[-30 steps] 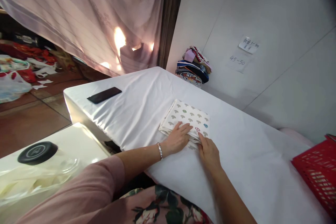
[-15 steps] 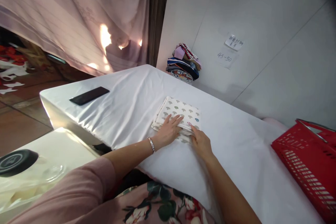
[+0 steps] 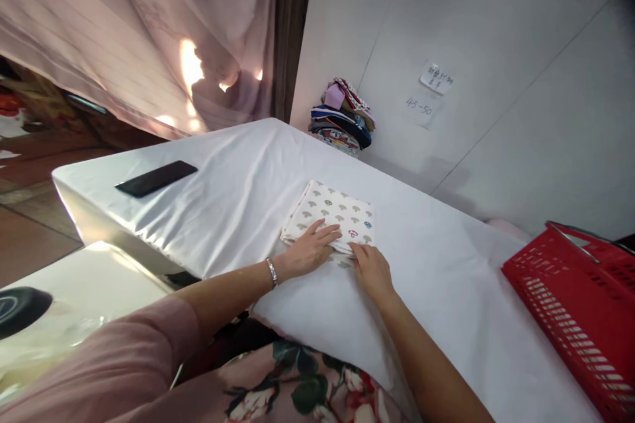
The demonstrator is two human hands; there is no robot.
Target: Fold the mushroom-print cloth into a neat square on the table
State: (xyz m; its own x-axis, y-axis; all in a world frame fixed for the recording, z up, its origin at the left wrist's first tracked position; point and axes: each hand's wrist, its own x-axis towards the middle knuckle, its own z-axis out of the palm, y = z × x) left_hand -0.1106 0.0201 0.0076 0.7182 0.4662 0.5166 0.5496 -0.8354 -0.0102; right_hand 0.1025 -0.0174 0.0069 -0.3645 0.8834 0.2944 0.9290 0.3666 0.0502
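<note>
A white cloth [image 3: 337, 211] printed with grey mushroom shapes and a few coloured ones lies folded into a square pad on the white table cover. Across its near left part rests my left hand [image 3: 310, 248], fingers stretched out and flat on the fabric, a silver bracelet at the wrist. My right hand [image 3: 372, 269] is at the near right edge, with thumb and fingers closed on the folded layers. A bit of the same print shows beneath the near edge, between my hands.
A black phone-like slab [image 3: 157, 178] lies on the table's left side. Folded clothes [image 3: 342, 120] are stacked at the far corner by the wall. To the right stands a red plastic basket [image 3: 570, 317]. A white surface [image 3: 114, 277] with a dark round object [image 3: 22, 310] is at left.
The cloth's near edge looks flatter and more even now, and my right hand has moved slightly along it. My left hand stays on top. The whole view has shifted a little.
</note>
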